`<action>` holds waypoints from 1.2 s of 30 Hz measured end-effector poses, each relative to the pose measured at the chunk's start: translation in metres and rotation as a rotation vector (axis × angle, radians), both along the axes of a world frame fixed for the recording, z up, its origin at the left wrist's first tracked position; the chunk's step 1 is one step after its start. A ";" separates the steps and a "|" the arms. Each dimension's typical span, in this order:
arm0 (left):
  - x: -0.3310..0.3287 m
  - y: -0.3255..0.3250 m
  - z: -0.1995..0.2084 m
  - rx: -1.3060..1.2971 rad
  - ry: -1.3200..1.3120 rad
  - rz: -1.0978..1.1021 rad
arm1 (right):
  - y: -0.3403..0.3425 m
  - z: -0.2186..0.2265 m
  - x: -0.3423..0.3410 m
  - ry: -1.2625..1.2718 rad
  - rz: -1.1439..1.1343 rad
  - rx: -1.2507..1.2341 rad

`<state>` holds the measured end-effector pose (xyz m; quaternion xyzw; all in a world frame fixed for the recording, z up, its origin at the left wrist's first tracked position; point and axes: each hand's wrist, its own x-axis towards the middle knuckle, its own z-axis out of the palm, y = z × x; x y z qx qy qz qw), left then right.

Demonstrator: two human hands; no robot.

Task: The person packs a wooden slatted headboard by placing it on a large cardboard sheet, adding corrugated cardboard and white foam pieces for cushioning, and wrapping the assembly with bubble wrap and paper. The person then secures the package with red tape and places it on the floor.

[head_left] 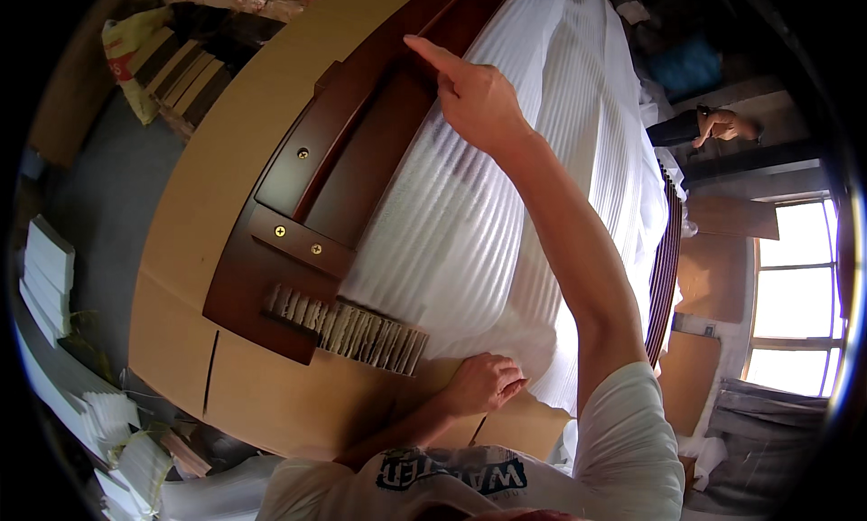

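A dark reddish-brown wooden furniture panel (330, 191), with several brass-coloured screws, lies on a large cardboard sheet (185, 241). White ribbed foam sheeting (452, 223) covers its right side. My right hand (479, 97) reaches far forward over the foam's edge, one finger stretched onto the dark wood and the others bent beneath. Near my body, my left hand (488, 383) is closed with curled fingers at the foam's near edge, above the cardboard; whatever lies inside them is hidden. A strip of corrugated honeycomb cardboard (375, 338) sits against the panel's near end.
Stacked boards and a yellow sack (126, 60) stand at the far left. White foam pieces (45, 273) lie on the floor along the left. To the right, another person (722, 124) is near the wall, with a bright window (795, 291) and brown boards (691, 381) closer in.
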<state>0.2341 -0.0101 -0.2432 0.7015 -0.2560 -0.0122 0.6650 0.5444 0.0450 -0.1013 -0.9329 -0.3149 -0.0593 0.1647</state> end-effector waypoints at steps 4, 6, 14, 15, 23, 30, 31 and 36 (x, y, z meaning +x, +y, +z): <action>0.000 -0.001 -0.002 0.028 -0.021 0.021 | 0.000 0.005 -0.011 -0.072 0.085 -0.120; -0.001 -0.001 -0.002 0.033 -0.039 0.035 | 0.004 0.009 0.005 -0.100 -0.044 -0.218; -0.001 -0.001 -0.005 0.031 -0.043 0.034 | -0.040 -0.031 -0.029 0.103 -0.044 0.052; 0.000 -0.002 -0.006 0.033 -0.048 0.028 | -0.045 -0.036 -0.035 0.051 0.034 0.131; 0.001 -0.001 0.002 -0.037 -0.003 0.068 | -0.033 -0.032 -0.014 0.065 -0.278 0.044; -0.002 -0.007 0.009 0.039 -0.079 0.104 | -0.035 -0.004 -0.028 0.160 -0.458 -0.085; -0.005 -0.009 0.009 0.060 -0.090 0.107 | -0.037 0.007 -0.035 0.140 -0.435 -0.126; -0.016 -0.018 0.026 0.154 -0.243 0.213 | -0.051 0.045 -0.079 0.166 -0.164 -0.232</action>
